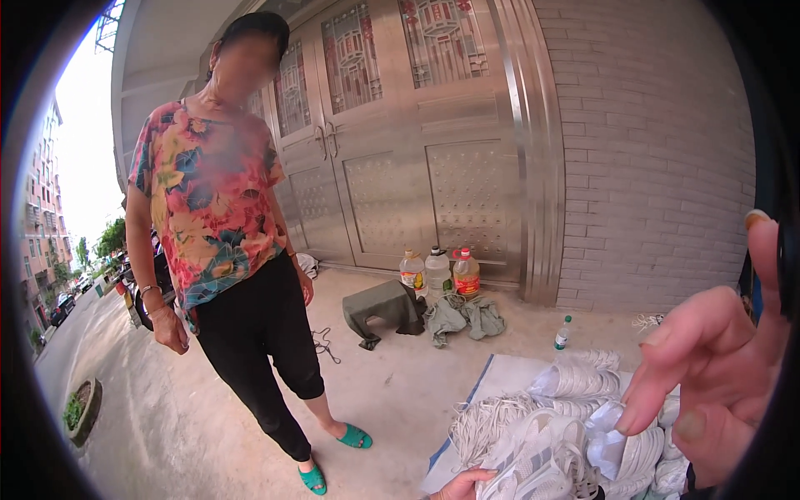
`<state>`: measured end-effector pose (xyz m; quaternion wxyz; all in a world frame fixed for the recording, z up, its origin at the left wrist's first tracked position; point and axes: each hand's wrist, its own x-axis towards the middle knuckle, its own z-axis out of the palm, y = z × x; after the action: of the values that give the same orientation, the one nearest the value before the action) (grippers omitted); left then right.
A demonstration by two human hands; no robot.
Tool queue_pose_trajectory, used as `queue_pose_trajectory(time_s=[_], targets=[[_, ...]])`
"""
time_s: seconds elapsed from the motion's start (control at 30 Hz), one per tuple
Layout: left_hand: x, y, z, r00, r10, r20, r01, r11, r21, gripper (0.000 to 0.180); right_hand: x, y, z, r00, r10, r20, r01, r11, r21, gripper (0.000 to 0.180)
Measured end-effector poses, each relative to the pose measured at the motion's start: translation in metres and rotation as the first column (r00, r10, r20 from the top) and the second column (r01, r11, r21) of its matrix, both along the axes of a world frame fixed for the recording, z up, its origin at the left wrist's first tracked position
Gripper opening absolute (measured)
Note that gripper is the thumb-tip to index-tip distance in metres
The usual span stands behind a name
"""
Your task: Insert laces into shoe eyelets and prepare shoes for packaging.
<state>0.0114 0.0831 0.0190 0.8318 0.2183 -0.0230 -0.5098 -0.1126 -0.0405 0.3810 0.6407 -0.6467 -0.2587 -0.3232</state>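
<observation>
Down low, my left hand (463, 485) grips a white shoe (533, 467) on the pile (575, 383), steadying it; my right hand (717, 358) hovers open, empty, near the lens.

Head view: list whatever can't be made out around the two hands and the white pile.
- Left hand: cut off by the lower edge; whether it grips the white pile is unclear.
- Right hand: close to the lens, blurred, partly lost in the dark rim; it hides part of the pile.
- Small bottle: too small to tell its contents.
</observation>
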Motion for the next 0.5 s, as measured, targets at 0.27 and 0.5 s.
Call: queue_pose_trajectory(time_s=[0.27,0.5], targets=[[0.001,0.004,0.009,1.0,0.019,0.02,-0.019,1.0,-0.017,0.061,0.004,-0.028,-0.02,0.998,-0.051,-0.047,0.047,0.996,-0.082,0.086],[0.023,-0.005,0.031,0.984,0.138,0.116,-0.135,0.99,-0.04,0.061,0.008,-0.132,-0.154,0.75,-0.205,-0.628,0.176,0.978,-0.11,0.039]])
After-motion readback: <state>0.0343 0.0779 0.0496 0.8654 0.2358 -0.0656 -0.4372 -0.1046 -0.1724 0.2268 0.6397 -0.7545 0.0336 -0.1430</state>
